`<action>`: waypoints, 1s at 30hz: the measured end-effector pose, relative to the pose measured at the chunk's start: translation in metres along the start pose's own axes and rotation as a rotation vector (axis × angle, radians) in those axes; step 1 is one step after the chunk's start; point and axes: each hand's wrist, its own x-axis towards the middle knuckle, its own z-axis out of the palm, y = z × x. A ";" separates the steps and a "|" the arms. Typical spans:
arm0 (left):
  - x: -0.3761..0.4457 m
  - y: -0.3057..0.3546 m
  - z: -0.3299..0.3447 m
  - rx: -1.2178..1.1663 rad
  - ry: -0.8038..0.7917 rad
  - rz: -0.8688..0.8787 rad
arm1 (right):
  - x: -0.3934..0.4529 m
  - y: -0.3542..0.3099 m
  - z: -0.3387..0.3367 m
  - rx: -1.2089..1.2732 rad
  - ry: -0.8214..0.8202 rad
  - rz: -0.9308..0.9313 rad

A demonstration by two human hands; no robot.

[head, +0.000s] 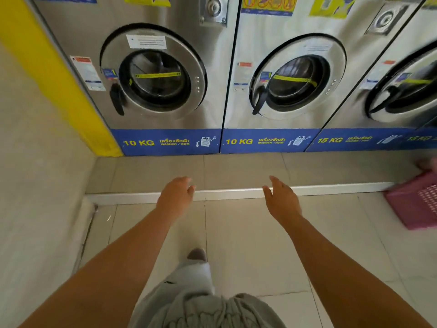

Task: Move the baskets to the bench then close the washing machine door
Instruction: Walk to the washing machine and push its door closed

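Both arms reach forward over the tiled floor, bare to the elbow. Left hand spread loosely, fingers slightly curled, palm turned inward, holding nothing. Right hand likewise spread and empty, thumb apart from the fingers, palm facing the left hand. The two hands are well apart, both in the air above a white step edge that runs across the floor in front of the machines. Pink basket with a lattice side sits on the floor at the far right, partly cut off by the frame edge, well apart from the right hand and tilted in the view. Behind the step, a row of steel washing machines: left 10 KG washer, middle 10 KG washer, and a 15 KG washer at the right, blurred. The round doors of the two 10 KG machines look shut against their fronts; the state of the 15 KG door cannot be told through the blur. A yellow wall strip borders the leftmost machine. Grey shorts and one shoe show at bottom centre.
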 end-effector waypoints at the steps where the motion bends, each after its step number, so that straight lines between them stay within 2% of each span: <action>1: 0.025 0.009 -0.006 0.012 -0.011 0.020 | 0.020 -0.003 -0.005 0.001 0.017 0.012; 7: 0.137 0.071 -0.031 0.001 -0.025 0.135 | 0.118 -0.010 -0.031 -0.012 0.064 0.050; 11: 0.206 0.105 -0.028 -0.066 -0.031 0.140 | 0.196 0.003 -0.047 0.022 0.103 0.070; 20: 0.334 0.211 -0.007 -0.098 0.003 0.105 | 0.377 0.037 -0.122 -0.023 0.215 -0.074; 26: 0.412 0.291 -0.005 -0.152 0.146 0.171 | 0.477 0.050 -0.184 -0.111 0.321 -0.207; 30: 0.450 0.332 -0.011 -0.181 0.202 0.208 | 0.514 0.052 -0.205 -0.136 0.379 -0.241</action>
